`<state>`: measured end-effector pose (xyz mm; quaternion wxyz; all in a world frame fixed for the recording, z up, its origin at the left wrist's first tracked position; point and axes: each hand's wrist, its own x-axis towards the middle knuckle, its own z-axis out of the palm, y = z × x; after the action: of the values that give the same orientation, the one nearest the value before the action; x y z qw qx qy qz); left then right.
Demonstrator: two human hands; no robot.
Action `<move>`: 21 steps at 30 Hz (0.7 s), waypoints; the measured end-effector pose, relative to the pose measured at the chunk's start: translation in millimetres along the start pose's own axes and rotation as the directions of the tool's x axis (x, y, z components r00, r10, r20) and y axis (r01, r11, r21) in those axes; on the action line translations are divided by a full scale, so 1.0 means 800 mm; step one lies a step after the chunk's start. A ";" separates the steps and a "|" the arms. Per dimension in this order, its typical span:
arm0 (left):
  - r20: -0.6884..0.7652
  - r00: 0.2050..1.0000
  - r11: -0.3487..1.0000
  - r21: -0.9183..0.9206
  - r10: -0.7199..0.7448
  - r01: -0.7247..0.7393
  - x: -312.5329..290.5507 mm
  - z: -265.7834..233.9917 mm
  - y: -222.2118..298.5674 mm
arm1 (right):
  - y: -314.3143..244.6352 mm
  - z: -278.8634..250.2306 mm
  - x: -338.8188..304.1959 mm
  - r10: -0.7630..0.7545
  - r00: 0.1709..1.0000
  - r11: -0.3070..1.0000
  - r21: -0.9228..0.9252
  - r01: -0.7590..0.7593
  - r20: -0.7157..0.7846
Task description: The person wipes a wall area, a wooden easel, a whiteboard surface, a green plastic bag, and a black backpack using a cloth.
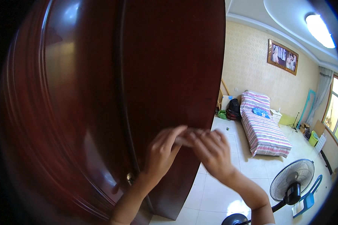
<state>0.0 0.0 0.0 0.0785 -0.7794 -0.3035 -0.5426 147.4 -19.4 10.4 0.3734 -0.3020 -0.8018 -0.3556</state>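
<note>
My left hand [162, 152] and my right hand [214, 152] meet at the fingertips in front of tall, glossy, dark red-brown wooden panelling [169, 75]. Both have their fingers bent and pinched together. Something small and pale seems to sit between them, but blur and the fingers hide what it is. Below and left of my left hand, near my forearm, a small brass-coloured metal fitting [129, 178] shows on the wood by a long dark vertical seam.
To the right, a standing fan [293, 180] rises by my right forearm, with a blue plastic stool [308, 200] beside it. Farther back is a bed [264, 129] with striped covers. Bags [234, 108] lean by the wall, and a green bin [313, 138] stands under the window.
</note>
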 end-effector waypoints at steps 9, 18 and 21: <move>0.009 1.000 0.999 0.028 -0.019 0.019 -0.028 -0.017 0.002 | -0.021 0.005 -0.006 -0.091 0.996 0.996 0.019 0.091 0.008; 0.004 0.994 0.994 0.034 -0.106 0.106 -0.093 0.007 -0.028 | -0.041 0.041 -0.042 -0.174 0.980 0.985 0.026 0.173 0.094; 0.041 0.981 0.982 -0.027 -0.188 0.189 -0.107 0.005 -0.044 | -0.047 0.050 -0.023 -0.195 0.968 0.980 -0.001 0.198 0.160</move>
<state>-35.9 -2.8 -85.7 0.0088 -0.7585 -0.3691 -0.5370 113.8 -13.1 -36.0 0.2685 -0.2517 -0.8521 -0.3722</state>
